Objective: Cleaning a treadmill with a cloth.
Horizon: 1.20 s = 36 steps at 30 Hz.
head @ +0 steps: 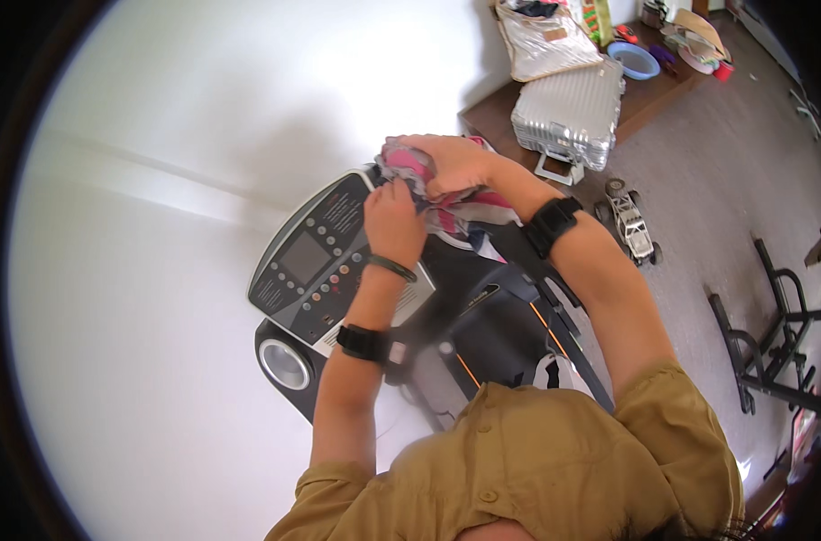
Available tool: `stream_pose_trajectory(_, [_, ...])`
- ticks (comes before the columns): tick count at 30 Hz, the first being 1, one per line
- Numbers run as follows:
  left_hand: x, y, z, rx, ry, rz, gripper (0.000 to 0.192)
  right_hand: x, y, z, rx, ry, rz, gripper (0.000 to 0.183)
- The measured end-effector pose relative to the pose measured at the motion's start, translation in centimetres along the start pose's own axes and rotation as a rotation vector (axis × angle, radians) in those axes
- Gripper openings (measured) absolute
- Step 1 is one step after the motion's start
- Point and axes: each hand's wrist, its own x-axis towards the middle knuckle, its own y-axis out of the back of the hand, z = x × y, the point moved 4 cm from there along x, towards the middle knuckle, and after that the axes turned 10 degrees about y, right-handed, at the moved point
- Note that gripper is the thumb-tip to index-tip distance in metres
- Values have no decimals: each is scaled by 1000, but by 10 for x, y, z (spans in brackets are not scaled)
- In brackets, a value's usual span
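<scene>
A crumpled cloth (410, 162) in pink, grey and white is bunched at the right end of a treadmill console (305, 260). My right hand (457, 166) grips the bunched cloth from above, its fingers partly buried in the folds. Just below it, my left hand (395, 220) pinches the cloth's near edge with curled fingers. Part of the cloth hangs down past the console's right side, over a round holder that is mostly covered. Buttons and a dark screen (305, 257) show on the console, left of my left wrist.
Beneath my arms lies the treadmill deck (491, 331) with orange lines. A silver suitcase (572, 111) leans by a low wooden platform (654, 101) bearing a blue basin (633, 61). On the floor are a toy car (630, 220) and a black metal frame (775, 331). A white wall (146, 304) stands left.
</scene>
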Motion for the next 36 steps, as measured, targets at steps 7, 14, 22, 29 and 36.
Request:
stream_pose_trajectory(7, [2,30,-15,-40,-103,92,60,3,-4,-10,151,57,138,75])
stream_pose_trajectory(14, [45,56,-61,-83,187,-89,49,58,-31,-17,719,-169,267,53])
stream_pose_trajectory(22, [19,80,-159,-401,466,-267,55,155,-77,-62,193,-156,-179,56])
stream_pose_trajectory(29, [-47,122,-239,-438,642,-254,51,215,-168,-126,32,34,-452,54])
stream_pose_trajectory(36, [-108,124,-279,-423,802,-35,46,233,-229,-170,-103,97,-599,55])
